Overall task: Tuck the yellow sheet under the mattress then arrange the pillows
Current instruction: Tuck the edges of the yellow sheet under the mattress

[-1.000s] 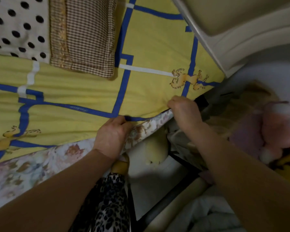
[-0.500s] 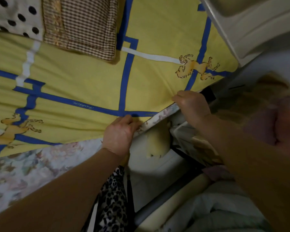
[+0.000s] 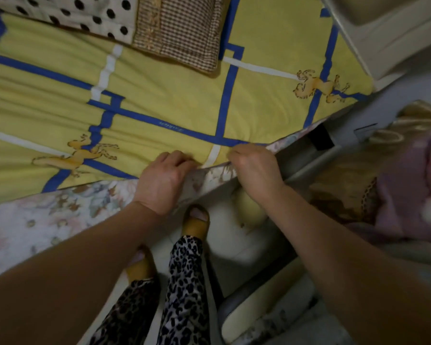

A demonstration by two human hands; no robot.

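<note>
The yellow sheet [image 3: 164,95] lies flat over the floral mattress [image 3: 35,220], its near edge running from lower left up to the right. The left hand [image 3: 163,181] and right hand [image 3: 255,168] each pinch that edge with curled fingers. A checked pillow [image 3: 177,31] and a polka-dot pillow [image 3: 72,13] lie at the far side, touching. Script on a blue band is unreadable
</note>
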